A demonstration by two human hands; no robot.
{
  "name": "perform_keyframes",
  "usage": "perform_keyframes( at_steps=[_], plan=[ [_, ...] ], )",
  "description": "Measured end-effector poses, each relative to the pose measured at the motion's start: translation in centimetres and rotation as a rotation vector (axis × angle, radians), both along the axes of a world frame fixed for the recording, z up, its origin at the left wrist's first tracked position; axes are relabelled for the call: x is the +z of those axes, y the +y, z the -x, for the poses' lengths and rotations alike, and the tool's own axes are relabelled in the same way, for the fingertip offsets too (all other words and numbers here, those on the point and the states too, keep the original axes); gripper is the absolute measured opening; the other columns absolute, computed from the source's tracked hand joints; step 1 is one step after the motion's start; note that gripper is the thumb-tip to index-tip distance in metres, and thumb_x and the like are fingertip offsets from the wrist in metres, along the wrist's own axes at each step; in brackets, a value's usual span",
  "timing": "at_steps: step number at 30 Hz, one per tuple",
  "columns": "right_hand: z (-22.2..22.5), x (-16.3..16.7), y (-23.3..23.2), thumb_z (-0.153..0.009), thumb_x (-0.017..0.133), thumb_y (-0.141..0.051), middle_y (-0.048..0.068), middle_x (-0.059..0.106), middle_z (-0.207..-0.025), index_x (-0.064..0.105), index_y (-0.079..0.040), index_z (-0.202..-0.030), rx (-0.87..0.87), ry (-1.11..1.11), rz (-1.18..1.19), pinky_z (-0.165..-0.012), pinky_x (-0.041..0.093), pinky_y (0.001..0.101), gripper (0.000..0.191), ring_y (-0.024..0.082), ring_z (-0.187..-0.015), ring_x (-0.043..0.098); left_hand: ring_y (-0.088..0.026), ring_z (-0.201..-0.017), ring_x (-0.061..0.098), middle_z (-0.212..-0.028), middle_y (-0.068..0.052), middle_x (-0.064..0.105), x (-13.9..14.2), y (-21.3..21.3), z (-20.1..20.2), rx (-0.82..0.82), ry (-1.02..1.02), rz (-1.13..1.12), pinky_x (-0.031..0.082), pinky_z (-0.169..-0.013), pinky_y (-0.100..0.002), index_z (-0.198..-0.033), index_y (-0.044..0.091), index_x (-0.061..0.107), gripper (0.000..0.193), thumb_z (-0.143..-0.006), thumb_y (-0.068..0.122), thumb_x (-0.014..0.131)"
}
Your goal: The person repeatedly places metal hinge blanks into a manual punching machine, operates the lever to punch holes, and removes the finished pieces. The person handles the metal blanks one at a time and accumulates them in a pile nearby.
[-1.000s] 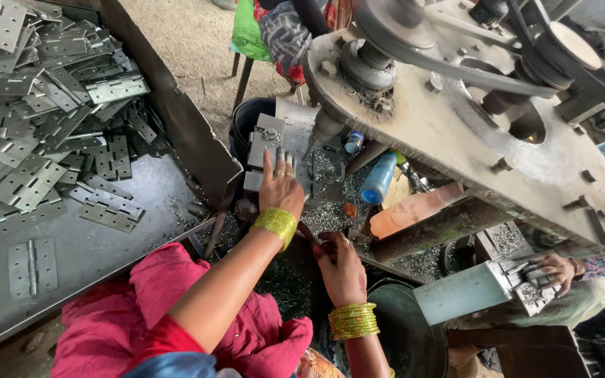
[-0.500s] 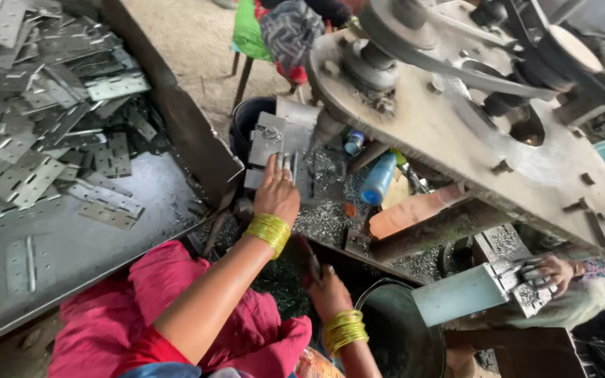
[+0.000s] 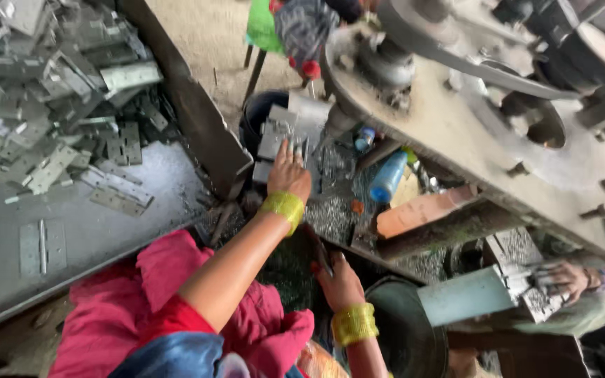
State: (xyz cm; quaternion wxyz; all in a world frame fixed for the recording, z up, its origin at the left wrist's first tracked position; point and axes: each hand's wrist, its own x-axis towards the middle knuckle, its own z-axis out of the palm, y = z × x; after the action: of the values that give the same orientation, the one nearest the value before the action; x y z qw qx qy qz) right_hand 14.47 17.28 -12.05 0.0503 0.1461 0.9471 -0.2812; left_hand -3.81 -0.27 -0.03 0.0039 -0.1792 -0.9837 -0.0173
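Note:
My left hand (image 3: 290,171), with yellow bangles on the wrist, rests fingers-down on a grey metal hinge plate (image 3: 274,136) under the drill spindle (image 3: 344,115) of a big machine. My right hand (image 3: 339,280), also with yellow bangles, is lower and grips a dark lever handle (image 3: 318,250) at the machine's front edge. Metal shavings cover the work surface around both hands.
A metal tray (image 3: 92,231) at the left holds a heap of several hinges (image 3: 50,126). A blue bottle (image 3: 388,176) and a brick (image 3: 425,210) lie by the machine. Another person's hand (image 3: 561,280) works at the right. A dark round bowl (image 3: 404,336) sits below.
My left hand has stayed on the hinge plate under the spindle. My right hand moved down and slightly back along the lever. The view shifted a little.

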Motion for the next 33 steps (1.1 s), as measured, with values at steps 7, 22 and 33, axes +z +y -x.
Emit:
perform_keyframes(
  at_steps=[7,22,33],
  plan=[
    [-0.9,-0.5,-1.7,-0.086,0.067,-0.037,0.027,0.072,-0.095,0.063,-0.004,-0.112,-0.059,0.025,0.035,-0.078,0.055,0.0526,0.042,0.046,-0.096,0.069,-0.033,-0.156,0.017,-0.164,-0.011,0.031,0.7,-0.9,-0.5,0.044,0.054,0.010,-0.007,-0.125,-0.050,-0.128,0.007,0.072,0.041,-0.103,0.021,0.042],
    [0.1,0.3,0.4,-0.084,0.070,-0.036,0.026,0.073,-0.099,0.062,-0.008,-0.115,-0.034,-0.101,-0.076,-0.081,0.056,0.0511,0.043,0.045,-0.099,0.069,-0.032,-0.156,-0.001,-0.170,-0.009,0.009,0.9,-0.2,2.1,0.146,-0.037,0.000,-0.016,-0.119,-0.058,-0.144,0.010,0.055,0.050,-0.095,0.007,0.045],
    [0.1,-1.7,0.0,-0.084,0.069,-0.038,0.028,0.072,-0.087,0.064,-0.003,-0.107,-0.015,-0.016,-0.041,-0.071,0.056,0.0530,0.042,0.047,-0.085,0.072,-0.036,-0.158,0.007,-0.169,-0.015,0.023,1.8,0.3,3.8,0.156,0.012,-0.036,-0.011,-0.125,-0.057,-0.140,0.009,0.064,0.042,-0.103,0.018,0.046]
  ],
)
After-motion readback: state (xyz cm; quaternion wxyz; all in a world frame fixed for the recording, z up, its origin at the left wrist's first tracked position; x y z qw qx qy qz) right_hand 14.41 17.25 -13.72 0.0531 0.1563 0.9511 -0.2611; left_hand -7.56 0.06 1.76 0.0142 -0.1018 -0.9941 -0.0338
